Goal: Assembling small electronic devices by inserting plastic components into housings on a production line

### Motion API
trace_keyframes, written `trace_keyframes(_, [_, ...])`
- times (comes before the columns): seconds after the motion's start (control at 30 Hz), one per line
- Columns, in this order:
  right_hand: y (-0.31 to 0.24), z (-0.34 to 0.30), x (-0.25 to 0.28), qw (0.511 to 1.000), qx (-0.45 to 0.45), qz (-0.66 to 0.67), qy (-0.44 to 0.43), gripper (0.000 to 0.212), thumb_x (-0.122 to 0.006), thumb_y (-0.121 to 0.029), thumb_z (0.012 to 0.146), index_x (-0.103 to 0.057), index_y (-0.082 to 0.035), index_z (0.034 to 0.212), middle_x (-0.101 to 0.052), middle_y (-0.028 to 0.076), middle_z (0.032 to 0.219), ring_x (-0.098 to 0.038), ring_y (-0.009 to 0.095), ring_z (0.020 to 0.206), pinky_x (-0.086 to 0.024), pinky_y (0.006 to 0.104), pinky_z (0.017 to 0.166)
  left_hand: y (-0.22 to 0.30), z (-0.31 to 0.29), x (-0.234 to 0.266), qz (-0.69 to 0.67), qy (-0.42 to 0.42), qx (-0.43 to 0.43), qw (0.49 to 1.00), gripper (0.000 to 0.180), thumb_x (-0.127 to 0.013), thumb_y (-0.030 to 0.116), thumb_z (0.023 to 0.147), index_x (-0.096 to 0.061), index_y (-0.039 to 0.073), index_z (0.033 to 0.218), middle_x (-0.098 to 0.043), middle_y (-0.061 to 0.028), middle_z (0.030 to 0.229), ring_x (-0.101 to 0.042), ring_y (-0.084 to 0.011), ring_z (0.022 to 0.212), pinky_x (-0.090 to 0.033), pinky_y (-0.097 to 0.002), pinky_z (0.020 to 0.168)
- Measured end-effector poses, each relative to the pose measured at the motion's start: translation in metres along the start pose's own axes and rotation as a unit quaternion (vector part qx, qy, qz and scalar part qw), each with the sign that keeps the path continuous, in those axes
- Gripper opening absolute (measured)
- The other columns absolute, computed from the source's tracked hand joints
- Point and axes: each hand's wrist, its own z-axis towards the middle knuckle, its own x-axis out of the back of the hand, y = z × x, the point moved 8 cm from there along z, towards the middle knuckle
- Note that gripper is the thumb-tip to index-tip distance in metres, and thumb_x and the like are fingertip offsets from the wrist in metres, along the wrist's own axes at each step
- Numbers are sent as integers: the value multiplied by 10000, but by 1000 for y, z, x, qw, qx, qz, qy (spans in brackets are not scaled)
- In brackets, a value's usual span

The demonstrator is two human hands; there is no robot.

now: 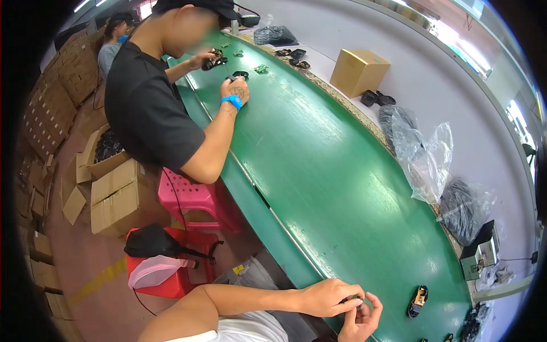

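Note:
Above the near edge of the green work surface (pixel 319 228), my left hand (pixel 327 297) has its fingers curled and pinched together. My right hand (pixel 363 320) meets it fingertip to fingertip, its fingers bent inward. Something small and dark shows between the fingertips, mostly covered, and I cannot make out its kind. To the right of my hands lies an opened black housing (pixel 417 301) with a tan and orange inside. More small dark parts are cut off by the picture's lower edge.
Farther up the surface a co-worker (pixel 156 108) holds dark parts, near green circuit boards (pixel 261 69). Along the right ledge are a cardboard box (pixel 356 73), clear plastic bags (pixel 424 157) and black parts. On the left stand a pink stool (pixel 196 199), a red stool (pixel 191 235) and cartons (pixel 117 202).

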Motion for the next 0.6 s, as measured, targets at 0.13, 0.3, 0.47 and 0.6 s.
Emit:
trace_keyframes(0.13, [7, -5, -1, 999, -28, -28, 5, 246, -690, -30, 951, -587, 24, 1168, -687, 95, 949, -659, 137, 825, -534, 262, 750, -4, -3, 21, -53, 12, 88, 995, 209, -575, 191, 1018, -642, -6, 1035, -689, -118, 811, -660, -193, 681, -504, -354, 625])
trace_keyframes(0.3, [-3, -4, -23, 999, -25, -30, -28, 141, -696, 17, 925, -631, 27, 1049, -696, 86, 865, -646, 107, 753, -518, 239, 702, -3, -19, 159, -119, 202, 89, 968, 307, -519, 298, 1074, -625, 62, 909, -445, 62, 639, -411, -44, 559, -341, -232, 501])
trace_keyframes(0.47, [0, 0, 20, 998, -38, -51, 27, 163, -695, -59, 914, -691, 7, 1062, -718, 96, 923, -666, 127, 786, -529, 269, 690, 92, 7, 299, 401, 374, 71, 833, 251, -550, 223, 1024, -671, 9, 970, -679, -111, 867, -613, -222, 715, -495, -364, 652])
trace_keyframes(0.6, [-24, 20, -20, 993, 91, -69, -34, 151, -679, -135, 927, -726, -56, 1048, -740, 105, 999, -718, 246, 811, -568, 331, 716, 167, -79, 508, 728, 394, -36, 560, 293, -527, 230, 1038, -708, 9, 1101, -710, -165, 981, -664, -278, 898, -521, -384, 818])
